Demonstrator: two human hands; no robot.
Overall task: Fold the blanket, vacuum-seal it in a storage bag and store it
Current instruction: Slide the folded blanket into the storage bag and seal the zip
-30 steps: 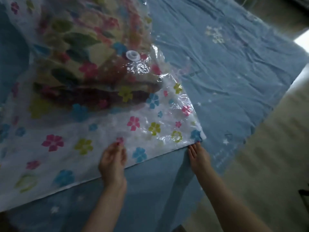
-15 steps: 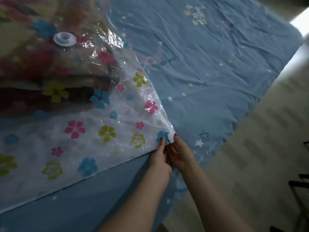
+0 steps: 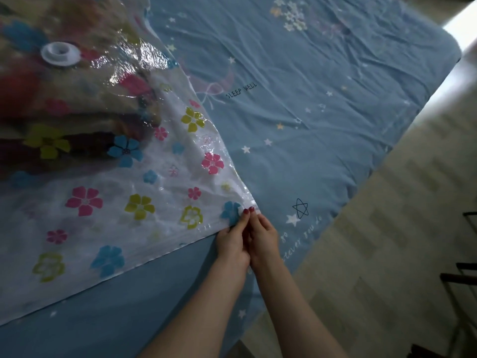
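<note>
A clear storage bag [image 3: 144,192] printed with pink, blue and green flowers lies on the bed. Inside it, at the upper left, sits the folded floral blanket [image 3: 64,104]. A white round valve [image 3: 60,53] is on top of the bag over the blanket. My left hand [image 3: 233,239] and my right hand [image 3: 262,235] are pressed side by side at the bag's near right corner, fingers pinching its edge. A small white piece shows at the fingertips; I cannot tell what it is.
The bag rests on a blue bed sheet [image 3: 309,104] with stars and the words "SLEEP WELL". The bed's edge runs diagonally on the right, with pale tiled floor [image 3: 387,254] beyond it. Dark chair legs [image 3: 462,277] stand at the far right.
My left hand slid right along the bag's open edge to meet my right hand at the corner. Both hands now pinch that corner, and the view has shifted right.
</note>
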